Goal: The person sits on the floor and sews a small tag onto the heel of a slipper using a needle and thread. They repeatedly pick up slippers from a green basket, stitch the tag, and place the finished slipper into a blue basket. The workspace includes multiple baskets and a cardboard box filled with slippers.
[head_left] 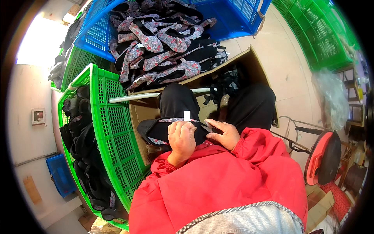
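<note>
A black fabric slip-on shoe with floral patches lies across my lap, its toe toward the left. My left hand is closed on the shoe near its opening, fingers curled over the edge. A small white tag stands up from the shoe beside those fingers. Close by on the right, my right hand pinches a small pair of metal thread snips, the blades lying against the end of the shoe. My fingers hide most of the snips.
Past my knees, floral and black shoes are heaped before a blue crate. A cardboard box holding black scraps stands around my legs. On the left is a green crate of black shoes; a red-and-black stool stands right.
</note>
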### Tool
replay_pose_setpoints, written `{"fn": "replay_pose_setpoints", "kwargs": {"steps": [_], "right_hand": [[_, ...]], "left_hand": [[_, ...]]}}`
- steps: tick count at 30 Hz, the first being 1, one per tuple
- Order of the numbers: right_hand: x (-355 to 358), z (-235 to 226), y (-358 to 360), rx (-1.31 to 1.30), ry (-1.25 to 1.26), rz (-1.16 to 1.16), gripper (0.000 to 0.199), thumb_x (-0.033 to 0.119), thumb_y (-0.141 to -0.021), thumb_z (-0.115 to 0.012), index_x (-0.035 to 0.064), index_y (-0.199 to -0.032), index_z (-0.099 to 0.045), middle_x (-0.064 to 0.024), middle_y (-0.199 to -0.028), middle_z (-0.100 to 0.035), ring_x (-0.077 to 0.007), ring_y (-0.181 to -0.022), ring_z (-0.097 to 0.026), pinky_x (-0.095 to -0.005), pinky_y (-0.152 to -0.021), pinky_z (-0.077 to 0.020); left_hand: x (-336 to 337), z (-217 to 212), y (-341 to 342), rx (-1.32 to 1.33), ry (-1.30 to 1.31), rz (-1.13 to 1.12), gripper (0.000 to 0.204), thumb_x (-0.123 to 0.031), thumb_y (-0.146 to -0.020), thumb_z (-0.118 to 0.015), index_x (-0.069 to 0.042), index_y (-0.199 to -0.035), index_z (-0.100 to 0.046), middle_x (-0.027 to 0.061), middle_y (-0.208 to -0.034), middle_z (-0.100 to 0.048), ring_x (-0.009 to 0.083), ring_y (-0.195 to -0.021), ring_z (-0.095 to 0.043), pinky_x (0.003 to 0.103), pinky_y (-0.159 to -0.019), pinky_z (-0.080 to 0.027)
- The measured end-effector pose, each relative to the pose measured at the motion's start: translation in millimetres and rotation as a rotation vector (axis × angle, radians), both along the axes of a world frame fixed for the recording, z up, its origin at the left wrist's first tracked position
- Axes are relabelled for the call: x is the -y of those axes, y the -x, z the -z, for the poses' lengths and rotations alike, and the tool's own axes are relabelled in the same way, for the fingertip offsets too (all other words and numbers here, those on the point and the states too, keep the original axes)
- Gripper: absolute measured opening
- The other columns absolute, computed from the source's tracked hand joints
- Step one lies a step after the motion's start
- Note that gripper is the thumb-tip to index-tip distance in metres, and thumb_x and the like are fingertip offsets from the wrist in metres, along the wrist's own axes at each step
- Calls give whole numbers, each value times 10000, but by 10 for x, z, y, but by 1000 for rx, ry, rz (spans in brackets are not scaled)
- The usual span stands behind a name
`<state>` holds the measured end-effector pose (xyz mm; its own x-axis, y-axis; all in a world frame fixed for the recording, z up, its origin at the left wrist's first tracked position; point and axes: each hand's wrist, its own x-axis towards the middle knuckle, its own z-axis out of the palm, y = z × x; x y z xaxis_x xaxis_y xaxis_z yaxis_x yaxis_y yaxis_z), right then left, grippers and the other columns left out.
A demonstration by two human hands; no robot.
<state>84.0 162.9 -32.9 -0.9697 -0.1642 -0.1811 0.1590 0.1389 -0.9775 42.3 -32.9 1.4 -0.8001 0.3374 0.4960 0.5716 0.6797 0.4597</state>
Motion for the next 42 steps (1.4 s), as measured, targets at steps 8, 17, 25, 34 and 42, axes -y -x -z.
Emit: {"fn": "replay_pose_setpoints", "kwargs": {"steps": [8,17,25,34,42], "right_hand": [[64,36,2,-79,-223,-46,498,315,-866,-716,274,-1348,-598,-150,-806,-595,-297,-725,-585,-372,-676,-471],[96,97,6,-110,-282,-32,470,327,-877,-695,314,-1337,-601,-158,-795,-587,-321,-722,-597,-400,-665,-474],[118,122,35,-117,-287,-21,436,323,-888,-679,278,-1318,-622,-148,-790,-604,-312,-709,-600,-393,-657,-482],[126,94,49,-82,-256,-1,416,318,-884,-686,249,-1292,-645,-140,-766,-613,-298,-694,-595,-383,-644,-482],[147,243,41,28,107,86,447,241,-857,-748,99,-1267,-636,-113,-975,-683,-198,-864,-653,-301,-793,-509]], "left_hand": [[5,35,-15,-31,5,3,161,-47,-791,-703,-57,-864,-559,82,-836,-631,293,-793,-598,403,-750,-441],[1,63,-14,-42,3,8,180,-37,-772,-709,-58,-861,-554,75,-827,-629,285,-780,-604,403,-748,-441],[2,71,-4,-37,0,15,189,-29,-766,-710,-57,-868,-554,75,-830,-633,283,-783,-606,399,-745,-439],[-6,75,-3,-36,3,7,198,-18,-757,-714,-56,-868,-555,77,-830,-636,283,-779,-604,398,-740,-438],[-6,-3,38,27,-25,-1,181,-15,-752,-709,-58,-847,-560,81,-822,-618,297,-764,-587,399,-736,-449]]}}
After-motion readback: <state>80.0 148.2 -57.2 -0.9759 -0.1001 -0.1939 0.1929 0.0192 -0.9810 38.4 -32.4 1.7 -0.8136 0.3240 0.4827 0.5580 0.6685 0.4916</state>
